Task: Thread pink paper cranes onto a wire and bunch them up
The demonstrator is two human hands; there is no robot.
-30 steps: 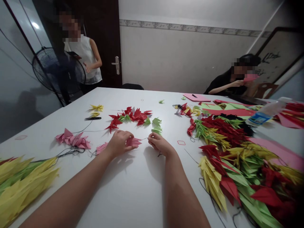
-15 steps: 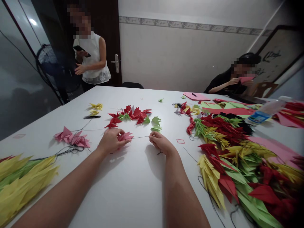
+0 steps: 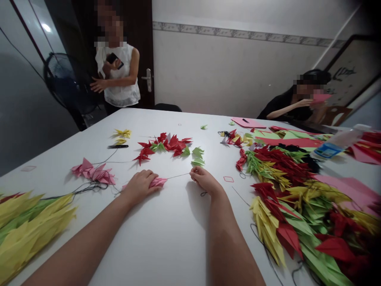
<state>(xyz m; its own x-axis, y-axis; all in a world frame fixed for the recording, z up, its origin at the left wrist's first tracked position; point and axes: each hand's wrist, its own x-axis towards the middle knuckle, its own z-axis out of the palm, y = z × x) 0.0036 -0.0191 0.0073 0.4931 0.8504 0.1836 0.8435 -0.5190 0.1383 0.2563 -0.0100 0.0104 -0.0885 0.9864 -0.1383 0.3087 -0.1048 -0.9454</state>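
Note:
My left hand (image 3: 143, 184) is closed around pink folded paper (image 3: 158, 182), whose pointed tips stick out at the right of the fingers. A thin dark thread (image 3: 178, 175) runs taut from this paper to my right hand (image 3: 203, 179), which pinches it between thumb and fingertips. A small loop of thread hangs below my right hand. More pink folded pieces (image 3: 93, 172) lie to the left with tangled dark cord. Beyond my hands, red folded pieces (image 3: 175, 143) form an arc, and light green ones (image 3: 198, 156) lie just past my right hand.
Large yellow and green bundles (image 3: 38, 222) lie at the left front. Heaps of red, green and yellow paper (image 3: 274, 163) cover the right side, near a plastic bottle (image 3: 339, 143). Small scissors (image 3: 118, 146) lie back left. One person (image 3: 119, 75) stands behind; another (image 3: 285, 105) sits back right.
My left hand has come down flatter over the pink paper, covering more of it. The thread stays stretched to my right hand. The standing person's hands and phone have moved.

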